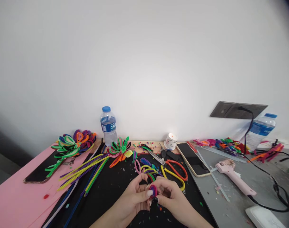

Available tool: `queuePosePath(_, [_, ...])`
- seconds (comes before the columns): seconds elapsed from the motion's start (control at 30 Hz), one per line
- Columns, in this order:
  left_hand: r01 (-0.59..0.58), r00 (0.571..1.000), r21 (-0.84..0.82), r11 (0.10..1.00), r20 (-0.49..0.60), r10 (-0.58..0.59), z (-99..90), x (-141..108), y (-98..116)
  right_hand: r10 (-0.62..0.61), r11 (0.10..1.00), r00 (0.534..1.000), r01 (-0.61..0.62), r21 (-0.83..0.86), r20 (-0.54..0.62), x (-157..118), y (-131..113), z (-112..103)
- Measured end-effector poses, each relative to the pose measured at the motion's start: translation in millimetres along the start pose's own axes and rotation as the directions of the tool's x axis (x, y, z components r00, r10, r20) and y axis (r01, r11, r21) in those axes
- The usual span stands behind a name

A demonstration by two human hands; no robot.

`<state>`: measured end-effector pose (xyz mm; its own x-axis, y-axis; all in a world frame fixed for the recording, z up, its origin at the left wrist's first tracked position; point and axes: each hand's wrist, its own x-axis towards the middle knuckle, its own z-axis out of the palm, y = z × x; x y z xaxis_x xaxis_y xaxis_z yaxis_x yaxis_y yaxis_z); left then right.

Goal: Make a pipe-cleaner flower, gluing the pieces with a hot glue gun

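A small coil of pink and purple pipe cleaner point(153, 191) is pinched between the fingertips of both hands, low in the middle of the view. My left hand point(135, 194) grips its left side with thumb and fingers. On the other side, my right hand point(169, 193) closes on it with thumb and forefinger. Just beyond the fingers lie bent pipe cleaner loops point(146, 166) in several colours. Scissors point(175, 171) with red and yellow handles rest on the black mat point(106, 205) close to my right hand.
Straight pipe cleaners point(84, 172) and pipe cleaner flowers point(120, 148) lie left. A water bottle point(108, 126) stands by the wall, near a white cup point(170, 141). To the right are a phone point(193, 160), a pink glue gun point(235, 179) with its cord, and another bottle point(259, 129).
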<state>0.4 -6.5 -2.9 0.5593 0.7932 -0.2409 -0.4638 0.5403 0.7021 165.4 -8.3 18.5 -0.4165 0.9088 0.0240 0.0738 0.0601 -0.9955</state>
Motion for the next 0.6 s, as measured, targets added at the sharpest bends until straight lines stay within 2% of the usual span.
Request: queuePosePath(0.6, [0.052, 0.998, -0.039, 0.998, 0.033, -0.051, 2.8, -0.4, 4.6, -0.032, 0.997, 0.997, 0.028, -0.068, -0.063, -0.4, 3.0, 2.2])
